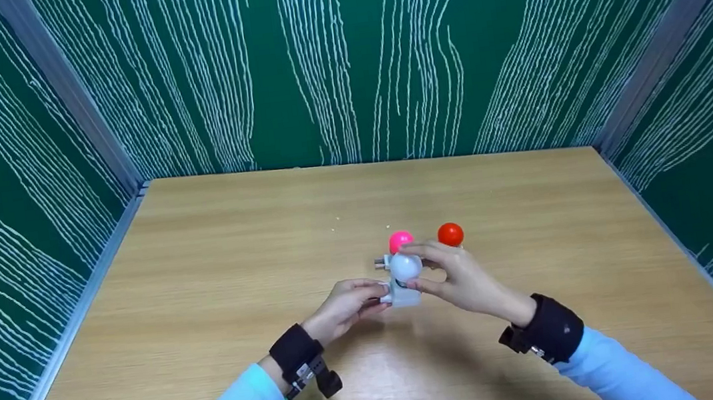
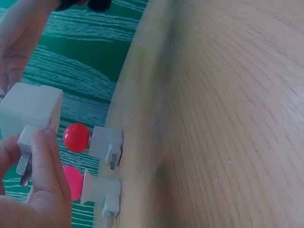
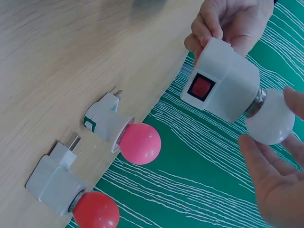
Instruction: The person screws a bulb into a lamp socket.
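Note:
A white plug-in bulb socket [image 3: 228, 80] with a red rocker switch [image 3: 200, 87] is held up above the table. My left hand [image 1: 348, 305] pinches it at its plug side; metal pins [image 2: 26, 172] stick out by those fingers in the left wrist view. A round white bulb [image 1: 406, 267] sits in the socket's mouth, a little of its metal base [image 3: 256, 103] showing. Around the bulb's glass curl the thumb and fingers of my right hand [image 1: 462, 275]. How deep the bulb is screwed in cannot be told.
Behind the hands, a pink bulb [image 3: 140, 144] in a white plug socket [image 3: 102, 121] and a red bulb [image 3: 96, 210] in another socket [image 3: 57, 183] stand on the wooden table [image 1: 233, 241]. Green panels with white lines [image 1: 261, 70] enclose its back and sides.

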`<state>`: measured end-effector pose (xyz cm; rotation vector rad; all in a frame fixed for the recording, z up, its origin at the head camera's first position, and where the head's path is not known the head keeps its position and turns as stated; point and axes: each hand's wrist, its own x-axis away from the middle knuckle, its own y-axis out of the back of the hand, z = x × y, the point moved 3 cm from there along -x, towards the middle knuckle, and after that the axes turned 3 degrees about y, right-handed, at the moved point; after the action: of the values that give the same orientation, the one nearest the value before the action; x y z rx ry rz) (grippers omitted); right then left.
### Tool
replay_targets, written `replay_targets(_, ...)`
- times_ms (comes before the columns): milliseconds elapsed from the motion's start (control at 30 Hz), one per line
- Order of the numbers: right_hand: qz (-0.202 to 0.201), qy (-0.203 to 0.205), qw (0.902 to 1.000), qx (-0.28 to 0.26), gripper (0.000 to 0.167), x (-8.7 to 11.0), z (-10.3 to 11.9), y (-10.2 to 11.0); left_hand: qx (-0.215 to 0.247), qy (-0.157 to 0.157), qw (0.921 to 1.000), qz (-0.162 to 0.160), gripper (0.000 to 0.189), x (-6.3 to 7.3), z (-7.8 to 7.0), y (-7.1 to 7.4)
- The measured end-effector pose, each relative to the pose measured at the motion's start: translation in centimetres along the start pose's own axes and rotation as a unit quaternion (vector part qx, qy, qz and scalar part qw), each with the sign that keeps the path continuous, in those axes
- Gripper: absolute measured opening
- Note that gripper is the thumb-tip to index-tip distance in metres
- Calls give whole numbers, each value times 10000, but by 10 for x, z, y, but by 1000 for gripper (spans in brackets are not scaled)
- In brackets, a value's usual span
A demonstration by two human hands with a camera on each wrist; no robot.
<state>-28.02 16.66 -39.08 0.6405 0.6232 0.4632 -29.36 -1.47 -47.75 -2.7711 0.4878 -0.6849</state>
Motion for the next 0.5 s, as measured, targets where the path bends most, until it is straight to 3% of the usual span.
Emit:
replay_targets(300, 533, -183, 9930, -1041, 49, -1, 0, 1, -77, 38, 10000, 32, 30, 0, 2, 0)
replay_targets(500, 644, -371, 9909, -1123, 43, 0, 0, -1, -54, -11, 9999, 95, 32, 1, 3, 2)
